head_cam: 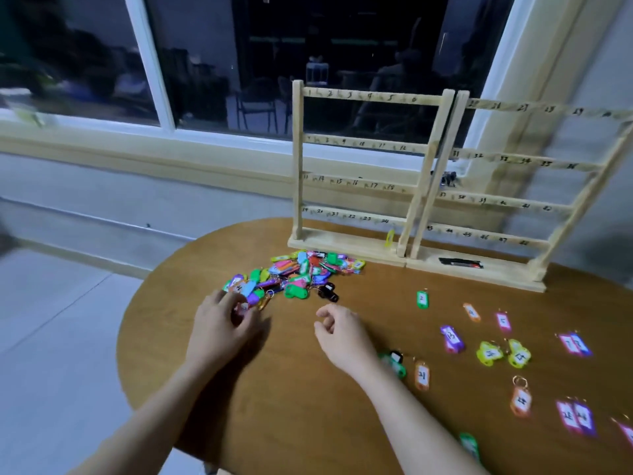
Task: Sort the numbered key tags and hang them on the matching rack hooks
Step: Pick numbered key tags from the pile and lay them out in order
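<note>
A heap of coloured key tags (301, 272) lies on the round wooden table (274, 389) in front of two wooden racks. The left rack (363, 166) carries numbers from 1 to 24, the right rack (513, 200) from the mid-20s to the high 40s. One yellow tag (389, 238) hangs at the left rack's bottom right. My left hand (222, 323) is at the heap's near left edge, its fingers curled over a tag there. My right hand (342, 334) hovers over bare table with loosely curled fingers, holding nothing. Several sorted tags (486, 353) lie spread to the right.
A black marker (460, 263) lies on the right rack's base. A black tag (328, 292) sits at the heap's near edge. Green and orange tags (422, 374) lie by my right wrist. A window and wall stand behind the racks; floor lies left of the table.
</note>
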Available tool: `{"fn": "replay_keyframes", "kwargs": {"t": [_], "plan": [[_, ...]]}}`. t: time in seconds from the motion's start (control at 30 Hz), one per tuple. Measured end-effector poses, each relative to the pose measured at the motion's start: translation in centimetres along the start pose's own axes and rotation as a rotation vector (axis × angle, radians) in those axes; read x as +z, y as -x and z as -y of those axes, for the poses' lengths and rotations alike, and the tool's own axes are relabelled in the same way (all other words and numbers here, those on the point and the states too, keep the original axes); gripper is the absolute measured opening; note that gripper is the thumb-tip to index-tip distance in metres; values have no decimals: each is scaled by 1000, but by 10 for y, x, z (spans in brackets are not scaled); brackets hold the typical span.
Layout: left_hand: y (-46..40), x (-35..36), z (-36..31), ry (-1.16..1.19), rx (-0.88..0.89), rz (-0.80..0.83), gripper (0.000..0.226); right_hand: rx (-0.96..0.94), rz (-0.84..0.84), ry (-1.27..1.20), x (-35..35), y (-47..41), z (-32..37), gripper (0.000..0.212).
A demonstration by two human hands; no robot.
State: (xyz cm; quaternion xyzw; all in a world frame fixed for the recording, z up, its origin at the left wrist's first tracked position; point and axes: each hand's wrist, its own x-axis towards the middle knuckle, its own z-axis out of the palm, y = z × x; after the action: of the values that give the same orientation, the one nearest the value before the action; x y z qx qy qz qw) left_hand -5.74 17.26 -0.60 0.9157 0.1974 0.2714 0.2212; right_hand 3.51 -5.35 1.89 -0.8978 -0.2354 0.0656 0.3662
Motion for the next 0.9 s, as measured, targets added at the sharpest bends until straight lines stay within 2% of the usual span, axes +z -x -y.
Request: {"fn": "replay_keyframes", "kwargs": {"t": [0.13,0.27,0.4,0.5,0.6,0.7,0.77,0.9], "plan": [[-4,7,-1,-211,85,81,49,71,-97,88,10,-23,-1,33],[-8,12,4,-224,49,131,63,196,-236,144,17,-47,0,37],[-9,15,3,-222,45,97,53,208,-288,290,26,-52,-1,28],[-8,16,1,-225,13,51,52,202,-311,300,27,-50,-2,28],[-8,18,2,-244,0,37,47,214,-371,167,29,-44,-2,28],[-8,18,2,-241,-2,36,43,201,-393,-64,40,-30,5,23],[-8,17,2,-226,5,22,36,162,-339,-185,46,-22,7,20],[-8,16,3,-203,55,-23,16,113,-222,-214,40,-17,5,22]]}}
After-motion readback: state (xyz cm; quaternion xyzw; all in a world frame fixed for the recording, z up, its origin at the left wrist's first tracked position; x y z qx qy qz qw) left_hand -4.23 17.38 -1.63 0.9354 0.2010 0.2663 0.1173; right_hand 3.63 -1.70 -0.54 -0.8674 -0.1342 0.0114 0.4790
